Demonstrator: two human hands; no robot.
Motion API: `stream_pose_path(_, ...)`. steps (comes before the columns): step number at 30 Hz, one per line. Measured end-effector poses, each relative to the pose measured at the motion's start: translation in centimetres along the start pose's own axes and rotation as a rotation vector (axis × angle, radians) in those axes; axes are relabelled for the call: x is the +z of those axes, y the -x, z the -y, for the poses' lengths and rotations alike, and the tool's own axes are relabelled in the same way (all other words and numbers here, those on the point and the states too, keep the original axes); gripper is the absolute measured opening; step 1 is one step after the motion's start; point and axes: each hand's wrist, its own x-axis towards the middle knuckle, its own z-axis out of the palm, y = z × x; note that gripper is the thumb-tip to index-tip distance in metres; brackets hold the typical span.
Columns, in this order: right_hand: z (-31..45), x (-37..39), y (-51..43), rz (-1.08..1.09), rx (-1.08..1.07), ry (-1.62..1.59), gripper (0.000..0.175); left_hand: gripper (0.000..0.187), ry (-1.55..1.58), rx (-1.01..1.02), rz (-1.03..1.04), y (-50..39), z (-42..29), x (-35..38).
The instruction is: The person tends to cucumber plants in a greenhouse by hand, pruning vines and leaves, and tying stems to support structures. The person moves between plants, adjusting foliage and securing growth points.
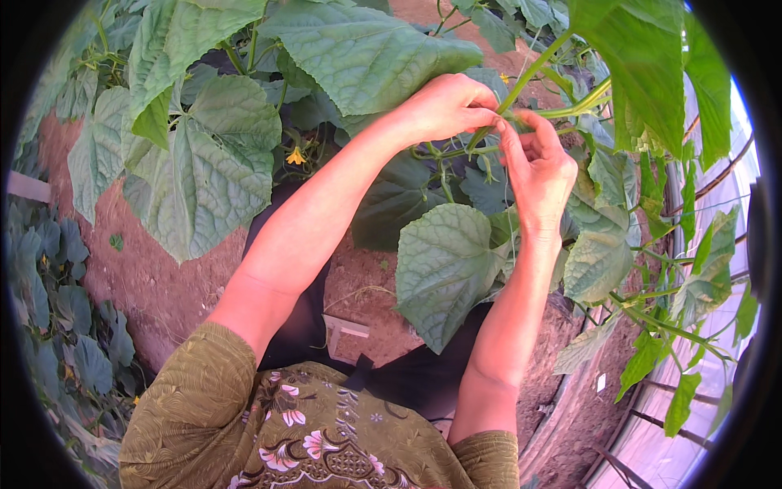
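Note:
Both my hands meet at a green cucumber vine stem (526, 76) in the upper right of the head view. My left hand (449, 109) reaches in from the left with thumb and fingers pinched on the stem. From below, my right hand (540, 162) closes its thumb and forefinger around the same spot, the thumb tip almost against my left fingertips. The exact grip there is partly hidden by the fingers. A thin pale string (507, 192) hangs down beside my right hand. One large cucumber leaf (366, 55) overhangs my left wrist.
Broad leaves (449, 269) crowd around the forearms, and a yellow flower (295, 156) sits left of my left forearm. More vines (660, 330) stand before plastic sheeting (672, 422) at right. Bare soil (146, 287) lies between plant rows. A pale bar-like piece (345, 326) shows between my legs.

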Motion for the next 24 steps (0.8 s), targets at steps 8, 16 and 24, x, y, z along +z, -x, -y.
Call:
stream_pose_path(8, -2.2, 0.6, 1.5, 0.302, 0.136, 0.235, 0.031, 0.025, 0.233, 0.011, -0.015, 0.0, -0.1, -0.8)
stream_pose_path(16, -1.5, 3.7, 3.0, 0.002, -0.408, 0.368, 0.016, 0.021, 0.239, 0.002, -0.072, 0.4, -0.4, -0.6)
stream_pose_path(24, -0.9, -0.8, 1.5, -0.179, -0.050, 0.015, 0.028, 0.028, 0.233, -0.019, 0.047, 0.8, 0.8, -1.6)
